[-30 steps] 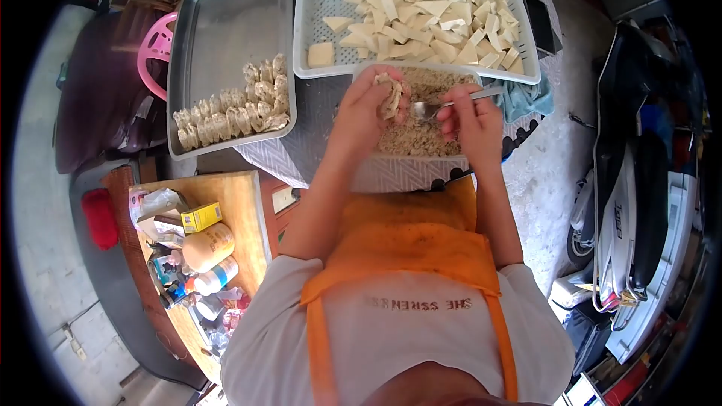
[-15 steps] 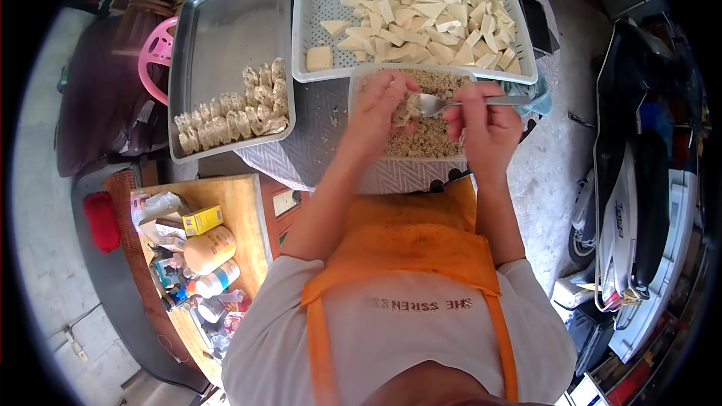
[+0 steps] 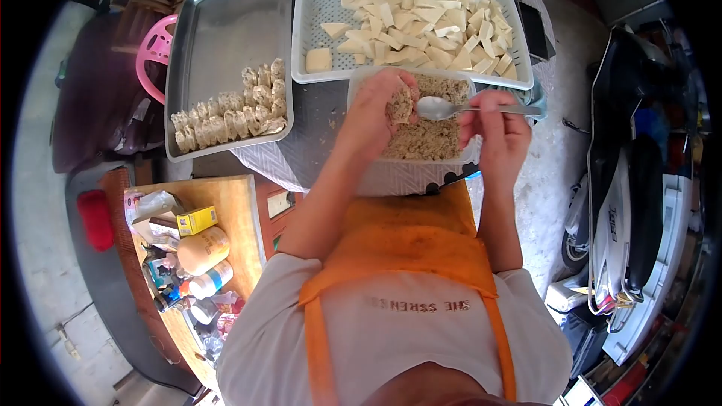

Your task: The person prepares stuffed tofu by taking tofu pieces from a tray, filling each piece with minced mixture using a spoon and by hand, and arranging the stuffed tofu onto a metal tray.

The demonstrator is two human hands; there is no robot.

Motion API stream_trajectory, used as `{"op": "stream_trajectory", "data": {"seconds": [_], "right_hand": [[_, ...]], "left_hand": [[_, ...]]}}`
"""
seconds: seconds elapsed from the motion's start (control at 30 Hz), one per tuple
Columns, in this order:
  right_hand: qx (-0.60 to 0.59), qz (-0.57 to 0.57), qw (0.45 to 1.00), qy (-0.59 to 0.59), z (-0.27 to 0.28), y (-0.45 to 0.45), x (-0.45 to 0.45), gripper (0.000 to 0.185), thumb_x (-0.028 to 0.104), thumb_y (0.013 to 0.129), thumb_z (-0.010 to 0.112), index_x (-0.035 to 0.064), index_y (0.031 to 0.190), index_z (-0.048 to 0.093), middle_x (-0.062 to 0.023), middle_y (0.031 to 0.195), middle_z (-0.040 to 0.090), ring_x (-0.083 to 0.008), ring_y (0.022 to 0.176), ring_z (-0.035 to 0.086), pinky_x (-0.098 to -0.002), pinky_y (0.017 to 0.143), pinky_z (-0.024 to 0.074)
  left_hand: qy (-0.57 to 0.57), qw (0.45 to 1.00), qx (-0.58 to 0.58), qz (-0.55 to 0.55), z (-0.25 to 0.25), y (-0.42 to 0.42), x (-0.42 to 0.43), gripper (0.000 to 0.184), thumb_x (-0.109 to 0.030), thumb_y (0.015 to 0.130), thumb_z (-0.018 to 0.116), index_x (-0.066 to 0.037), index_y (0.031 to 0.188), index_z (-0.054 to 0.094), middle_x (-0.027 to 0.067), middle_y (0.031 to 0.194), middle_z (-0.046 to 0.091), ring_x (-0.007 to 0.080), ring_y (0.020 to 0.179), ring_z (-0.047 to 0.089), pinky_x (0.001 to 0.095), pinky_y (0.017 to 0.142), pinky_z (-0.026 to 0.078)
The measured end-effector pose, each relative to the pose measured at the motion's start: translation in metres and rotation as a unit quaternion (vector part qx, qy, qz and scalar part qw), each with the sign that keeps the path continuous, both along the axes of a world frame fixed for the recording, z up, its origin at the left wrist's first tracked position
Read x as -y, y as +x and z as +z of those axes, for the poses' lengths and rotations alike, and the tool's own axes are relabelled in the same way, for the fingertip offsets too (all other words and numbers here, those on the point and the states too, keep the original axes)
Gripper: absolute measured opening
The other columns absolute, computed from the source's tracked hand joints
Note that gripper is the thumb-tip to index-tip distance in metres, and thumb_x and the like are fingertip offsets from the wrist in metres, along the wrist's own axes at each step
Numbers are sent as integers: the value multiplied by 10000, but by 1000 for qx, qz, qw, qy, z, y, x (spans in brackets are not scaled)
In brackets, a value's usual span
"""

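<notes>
My left hand [image 3: 374, 114] is closed around a tofu piece [image 3: 401, 105] covered in crumbly brown filling. My right hand [image 3: 498, 129] grips a metal spoon [image 3: 436, 108] by its handle, the bowl pointing left and close to the tofu. Both hands are over a white plastic tub [image 3: 471, 152] of minced filling [image 3: 425, 141]. Behind the tub, a white perforated basket [image 3: 320, 0] bears a heap of cut tofu wedges [image 3: 429, 19] and one squarish block [image 3: 319, 59]. Filled pieces [image 3: 233, 116] stand in rows at the near end of a metal tray [image 3: 226, 30].
A dark phone-like slab [image 3: 532, 30] lies right of the basket. A pink chair back [image 3: 156, 53] touches the tray's left side. Down left, a wooden table [image 3: 244, 214] carries bottles and boxes. A scooter [image 3: 620, 218] stands at the right.
The spoon has turned so its bowl shows more fully, and my right hand has shifted slightly right and down. My left hand has tilted, showing more of the filling-covered piece.
</notes>
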State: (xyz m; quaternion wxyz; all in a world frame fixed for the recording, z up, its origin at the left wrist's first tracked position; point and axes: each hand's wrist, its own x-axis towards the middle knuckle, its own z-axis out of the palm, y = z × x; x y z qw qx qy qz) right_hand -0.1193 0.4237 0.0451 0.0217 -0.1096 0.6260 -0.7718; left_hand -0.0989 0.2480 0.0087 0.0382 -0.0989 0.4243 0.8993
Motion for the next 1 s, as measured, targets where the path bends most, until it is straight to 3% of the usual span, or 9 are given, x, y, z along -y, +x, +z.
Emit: {"op": "stream_trajectory", "data": {"seconds": [0.13,0.23,0.37,0.47,0.63,0.7,0.83,0.93,1.0], "right_hand": [[-10,51,998,44,-12,8,20,135,95,927,484,-2,925,578,-73,723,625,-95,555,578,-217,486,457],[-210,-9,945,251,-19,12,32,156,94,922,479,-11,886,588,-85,726,626,-101,600,613,-232,506,477],[-84,14,976,199,-15,11,32,139,79,915,487,-6,871,587,-82,688,623,-97,592,617,-233,506,483],[5,30,999,20,-10,5,27,130,81,920,482,1,894,582,-61,673,621,-83,559,592,-214,497,474],[-93,-18,987,129,-21,8,41,134,87,925,474,3,904,576,-45,663,612,-69,517,554,-199,479,458],[-93,-14,987,131,-22,8,41,139,90,926,472,1,901,577,-47,658,610,-73,513,553,-201,478,460],[-19,-6,999,-41,-13,5,45,151,102,939,462,-11,939,562,-77,700,613,-97,523,554,-219,485,467],[-41,22,998,33,-23,4,38,167,112,948,448,-18,952,552,-86,713,609,-106,525,551,-223,492,473],[-17,5,1000,19,-28,3,26,177,117,950,442,-20,948,553,-84,706,606,-110,522,553,-227,489,478]], "left_hand": [[18,998,54,16,3,4,-2,402,-409,993,274,-79,1008,503,49,932,541,155,836,547,315,737,477],[6,999,48,17,-7,5,1,420,-436,988,269,-84,1015,498,53,962,552,158,868,558,345,775,484],[-15,998,44,37,-9,5,-1,457,-472,981,248,-91,1010,500,45,971,550,153,860,553,331,752,477],[-49,997,43,34,-3,8,-3,483,-499,974,229,-101,1008,501,37,957,548,144,845,543,318,738,463],[-39,997,30,54,-6,5,-3,532,-536,964,183,-110,1019,497,37,951,547,138,849,526,322,732,447],[-30,996,28,74,-5,6,-5,464,-472,964,238,-99,989,513,34,882,559,113,751,513,271,637,430],[-63,991,7,114,8,7,-6,426,-435,961,272,-88,954,519,36,854,564,110,703,503,248,586,420],[-78,994,13,78,5,5,1,532,-528,966,184,-99,986,499,19,890,555,120,807,511,278,667,422],[-72,994,-1,88,5,3,4,517,-503,973,208,-87,954,514,12,837,547,115,782,506,261,634,406]]}}
